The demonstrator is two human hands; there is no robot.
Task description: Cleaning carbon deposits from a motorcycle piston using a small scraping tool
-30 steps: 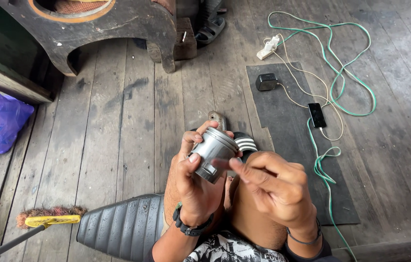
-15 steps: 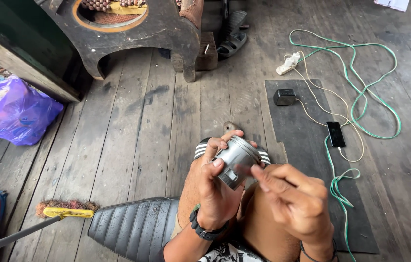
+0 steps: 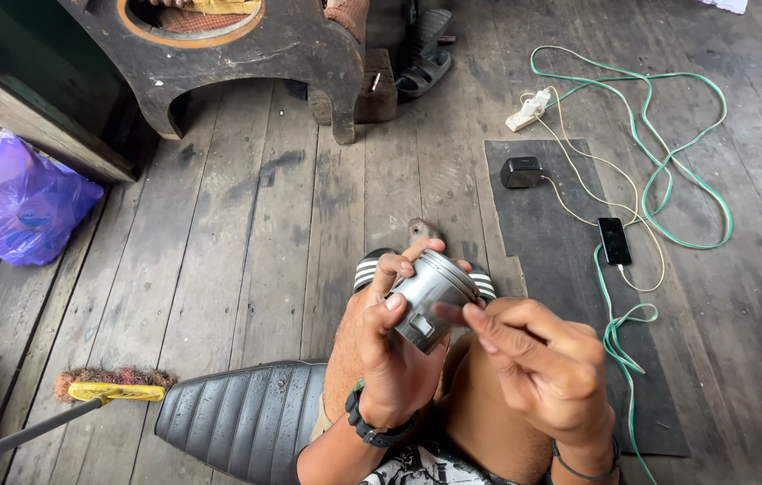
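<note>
Piston in my left hand, right fingers working at its side

My left hand (image 3: 396, 359) is closed around a silvery metal piston (image 3: 430, 299), holding it up over my knees with its crown tilted away from me toward the plank floor (image 3: 246, 233). My right hand (image 3: 543, 364) holds nothing; it is loosely curled, with the fingertips (image 3: 453, 314) pinched together right at the side of the piston, by the skirt. As I judge it, I am in the middle of the job: the piston is out and in hand, but whatever I am fitting or picking at on its side is too small to make out, so that step looks unfinished. A black ribbed seat (image 3: 237, 418) lies just beside my left leg, and a phone (image 3: 615, 241) on its cable sits well apart on the dark mat (image 3: 561, 269).
</note>
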